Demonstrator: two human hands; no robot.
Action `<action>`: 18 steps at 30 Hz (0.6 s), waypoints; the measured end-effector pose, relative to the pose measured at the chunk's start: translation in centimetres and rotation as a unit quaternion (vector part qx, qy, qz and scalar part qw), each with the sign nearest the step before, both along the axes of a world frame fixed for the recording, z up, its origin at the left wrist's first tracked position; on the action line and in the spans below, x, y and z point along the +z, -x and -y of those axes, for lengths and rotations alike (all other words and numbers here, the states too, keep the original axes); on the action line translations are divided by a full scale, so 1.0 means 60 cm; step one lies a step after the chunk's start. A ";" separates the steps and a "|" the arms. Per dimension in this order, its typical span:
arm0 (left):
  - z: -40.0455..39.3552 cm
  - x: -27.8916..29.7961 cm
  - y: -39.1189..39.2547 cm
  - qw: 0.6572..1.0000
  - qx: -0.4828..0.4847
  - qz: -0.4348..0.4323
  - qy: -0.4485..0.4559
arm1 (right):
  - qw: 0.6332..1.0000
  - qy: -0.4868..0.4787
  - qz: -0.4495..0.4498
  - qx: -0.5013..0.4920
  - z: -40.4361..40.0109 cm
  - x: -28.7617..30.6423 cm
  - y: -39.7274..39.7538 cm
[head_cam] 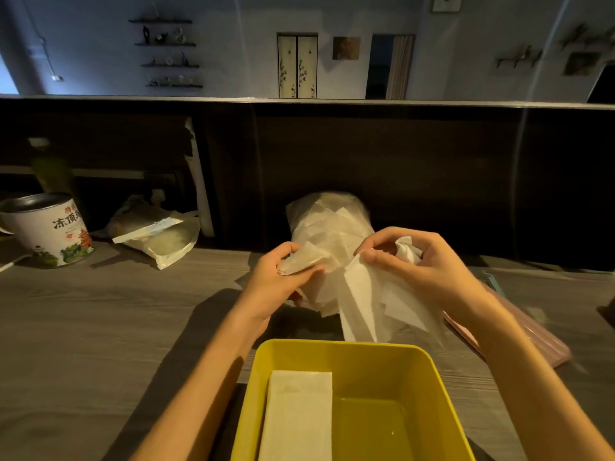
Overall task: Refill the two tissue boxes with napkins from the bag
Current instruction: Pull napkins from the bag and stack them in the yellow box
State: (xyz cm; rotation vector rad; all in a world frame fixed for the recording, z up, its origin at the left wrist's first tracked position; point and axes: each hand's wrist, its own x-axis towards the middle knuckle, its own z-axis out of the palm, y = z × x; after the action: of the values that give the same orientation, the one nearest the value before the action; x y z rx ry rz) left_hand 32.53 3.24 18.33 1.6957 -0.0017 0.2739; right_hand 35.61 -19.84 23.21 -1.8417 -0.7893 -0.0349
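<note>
Two hands mid-frame, I note: left hand [283, 272] pinches the bag [327, 221] mouth; right hand [412, 264] grips crumpled napkins [366, 301] hanging above the far rim of the yellow tissue box [429, 371], bottom centre. One folded stack [298, 414] lies inside along its left wall. Bare table [100, 321] lower left.
</note>
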 end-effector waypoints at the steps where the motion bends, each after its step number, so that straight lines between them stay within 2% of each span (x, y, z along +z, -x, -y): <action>1: 0.001 0.000 0.001 1.000 -0.003 -0.004 -0.001 | 1.000 0.007 0.000 0.000 -0.004 -0.003 -0.001; 5: 0.011 0.008 0.009 0.997 -0.031 -0.005 0.066 | 1.000 0.020 0.014 -0.005 -0.017 -0.015 -0.002; 9: 0.025 0.013 0.027 0.970 -0.043 -0.049 0.232 | 1.000 -0.002 0.007 -0.006 -0.027 -0.021 -0.002; 14: 0.047 0.010 0.037 0.947 -0.058 -0.093 0.301 | 1.000 -0.022 -0.001 0.006 -0.029 -0.020 0.001; 18: 0.052 0.013 0.030 0.926 -0.053 -0.152 0.342 | 0.999 -0.001 -0.024 0.040 -0.027 -0.015 0.004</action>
State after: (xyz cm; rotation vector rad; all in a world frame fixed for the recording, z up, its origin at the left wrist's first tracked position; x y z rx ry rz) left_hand 30.72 0.10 19.11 1.0199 0.2093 -0.0764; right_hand 35.38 -18.24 22.31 -1.8014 -0.8281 0.0591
